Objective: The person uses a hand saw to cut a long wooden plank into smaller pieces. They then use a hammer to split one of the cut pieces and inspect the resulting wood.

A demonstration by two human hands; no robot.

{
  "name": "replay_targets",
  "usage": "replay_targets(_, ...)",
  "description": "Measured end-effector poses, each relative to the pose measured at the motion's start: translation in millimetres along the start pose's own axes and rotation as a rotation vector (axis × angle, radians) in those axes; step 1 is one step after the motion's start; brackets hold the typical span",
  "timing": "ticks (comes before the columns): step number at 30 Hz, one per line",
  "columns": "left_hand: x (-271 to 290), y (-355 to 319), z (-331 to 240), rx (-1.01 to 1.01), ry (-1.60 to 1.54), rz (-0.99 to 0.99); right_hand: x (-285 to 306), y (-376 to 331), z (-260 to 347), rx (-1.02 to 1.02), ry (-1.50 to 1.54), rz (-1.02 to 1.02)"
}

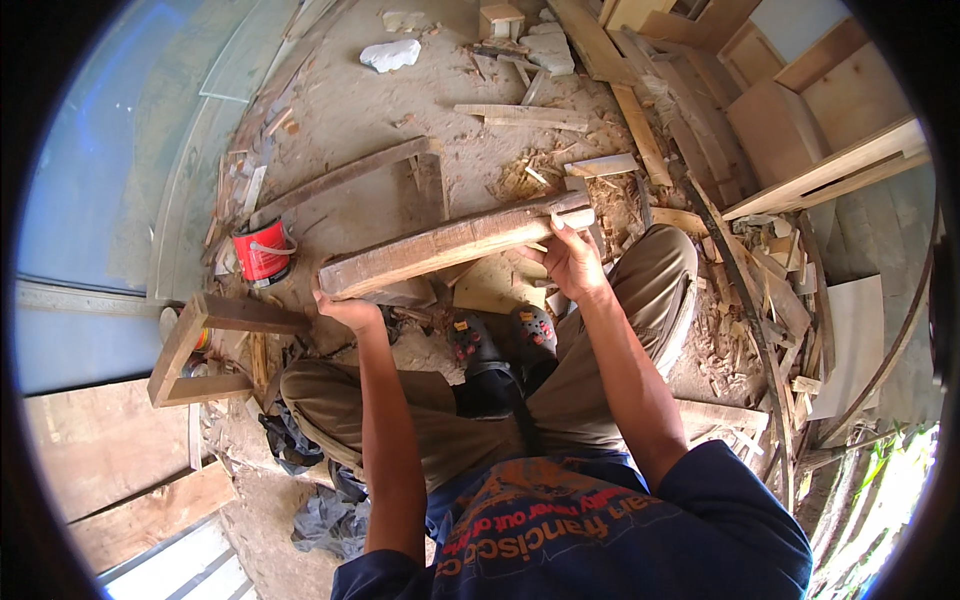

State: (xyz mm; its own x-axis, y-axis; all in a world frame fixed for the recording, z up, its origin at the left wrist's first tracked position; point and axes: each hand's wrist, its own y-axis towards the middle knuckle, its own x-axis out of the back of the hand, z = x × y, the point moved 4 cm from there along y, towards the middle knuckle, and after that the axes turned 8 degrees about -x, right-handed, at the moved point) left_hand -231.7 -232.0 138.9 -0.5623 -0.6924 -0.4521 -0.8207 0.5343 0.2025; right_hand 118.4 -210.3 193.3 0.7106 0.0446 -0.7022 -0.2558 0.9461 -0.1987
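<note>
Brown timber beam (455,243) spanned a person's hands, left hand (352,314) pinching one end and right hand (576,264) the other; a slip of either grip, it seemed, could have dropped it onto the clogs (537,330) below.

A red paint can (262,256) with a pale handle stands on the dirt floor (330,115), left of centre. Farther up lies a white rock (390,55). Crumpled dark plastic (333,522) lies lower left, near a plywood sheet (110,435).
</note>
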Motion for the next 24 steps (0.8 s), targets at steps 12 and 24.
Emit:
replay_targets(12, 3.4, -0.3, 4.4, -0.100, -0.018, 0.183, 7.8, 1.3, 1.5, 0.031, -0.022, -0.006)
replay_targets(24, 0.7, -16.7, -0.2, -0.172, -0.065, 0.263, -5.2, -0.2, -14.6, 0.021, 0.085, 0.000)
